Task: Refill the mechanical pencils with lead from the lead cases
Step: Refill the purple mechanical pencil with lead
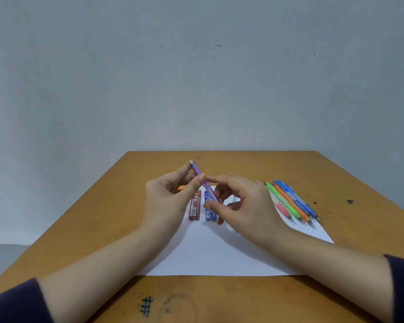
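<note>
Purple mechanical pencil (pixel 207 186) is up off the table, tilted, its capped end pointing far and left, hovering over the lead cases. The left hand (pixel 166 197) pinches the upper barrel, thumb in front and fingers behind. The right hand (pixel 245 203) pinches the lower end between thumb and curled fingers, and the tip is hidden there. Just below, a red lead case (pixel 194 207) and a blue lead case (pixel 210 215) lie side by side on a white sheet of paper (pixel 219 252). An orange case (pixel 180 188) peeks out behind the left hand. To the right, the other pencils (pixel 289 201) lie together in a row at the paper's edge. It all sits on a wooden table (pixel 336 183) with a hash mark (pixel 146 306) inked near the front.
</note>
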